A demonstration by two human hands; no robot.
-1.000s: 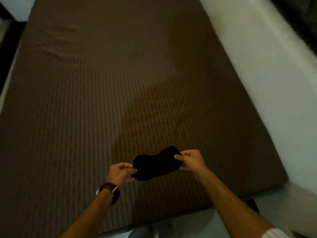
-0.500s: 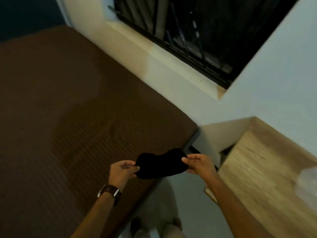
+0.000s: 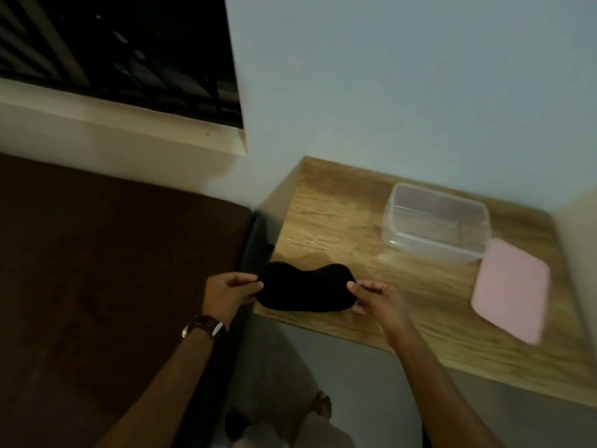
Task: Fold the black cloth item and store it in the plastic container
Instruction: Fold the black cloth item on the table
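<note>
The black cloth item (image 3: 305,287), a soft mask-shaped piece, is stretched flat between both hands over the near left corner of a wooden table (image 3: 339,221). My left hand (image 3: 231,292) pinches its left end and my right hand (image 3: 376,295) pinches its right end. A clear plastic container (image 3: 436,221) stands open on the table, farther back and to the right of the cloth. Its pink lid (image 3: 510,289) lies flat beside it, on the near right side.
A brown-covered bed (image 3: 113,270) fills the left side, with a dark gap between it and the table. A barred window (image 3: 129,53) and pale wall (image 3: 403,76) are behind. My feet (image 3: 319,405) show on the floor below the table edge.
The view has swung right from the bed to the table. The container and pink lid have come into sight. Both hands keep the same pinch on the cloth, now over the table corner.
</note>
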